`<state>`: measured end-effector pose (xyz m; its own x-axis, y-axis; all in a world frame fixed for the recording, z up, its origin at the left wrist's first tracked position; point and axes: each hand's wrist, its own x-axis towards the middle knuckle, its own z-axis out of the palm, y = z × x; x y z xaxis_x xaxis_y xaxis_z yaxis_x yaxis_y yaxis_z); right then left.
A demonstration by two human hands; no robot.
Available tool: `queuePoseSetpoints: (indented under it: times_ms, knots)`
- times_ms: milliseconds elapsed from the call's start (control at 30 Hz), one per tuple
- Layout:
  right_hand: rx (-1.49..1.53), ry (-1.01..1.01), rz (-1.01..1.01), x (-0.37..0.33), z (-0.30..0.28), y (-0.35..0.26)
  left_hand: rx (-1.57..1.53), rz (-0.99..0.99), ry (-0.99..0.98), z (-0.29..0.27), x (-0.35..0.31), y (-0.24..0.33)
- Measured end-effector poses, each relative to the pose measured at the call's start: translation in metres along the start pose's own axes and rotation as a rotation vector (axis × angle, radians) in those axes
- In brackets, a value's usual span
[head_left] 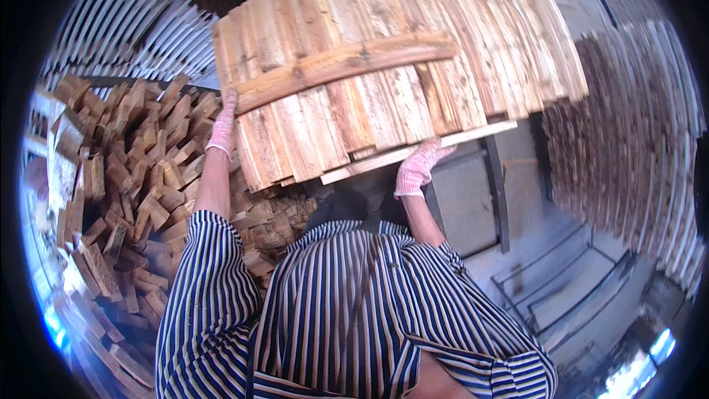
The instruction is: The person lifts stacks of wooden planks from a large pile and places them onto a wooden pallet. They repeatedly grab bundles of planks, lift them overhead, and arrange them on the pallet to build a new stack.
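Loose top (332,288) in narrow navy and off-white stripes, roomy creased sleeves (207,281) of the same cloth, pale-edged pink-and-white knit glove (221,137) on the left hand (226,120), its match (411,177) on the right hand (419,165)

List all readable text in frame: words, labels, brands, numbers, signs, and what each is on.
None readable.
Loose crosswise board and planks beneath it: grain and knots, no legible marks.
Gloved left hand, gloved right hand: no lettering visible.
Striped shirt: stripes only.
Outer rim of view: too blurred to tell.
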<state>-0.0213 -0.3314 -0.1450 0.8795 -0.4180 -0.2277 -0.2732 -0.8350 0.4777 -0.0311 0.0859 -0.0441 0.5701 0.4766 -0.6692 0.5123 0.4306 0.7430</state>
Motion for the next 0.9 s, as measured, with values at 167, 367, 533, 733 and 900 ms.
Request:
queuePoseSetpoints:
  times_ms: [167,367,533,733,900]
  knots:
    - [1.206,0.053,0.070,-0.057,-0.019,0.028,0.028,0.045,0.009,-0.010,-0.004,-0.004]
    - [1.696,0.163,0.307,-0.047,-0.026,-0.056,0.030,0.019,-0.081,0.004,-0.009,0.013]
    - [2.248,0.026,0.477,-0.025,-0.008,0.011,0.153,0.082,-0.062,0.001,-0.020,0.006]
    - [1.524,0.039,0.381,0.109,-0.010,0.111,0.138,0.080,-0.086,-0.006,0.007,-0.001]
    - [1.502,-0.067,0.525,0.151,-0.070,0.084,0.157,0.131,-0.024,-0.008,0.008,-0.005]
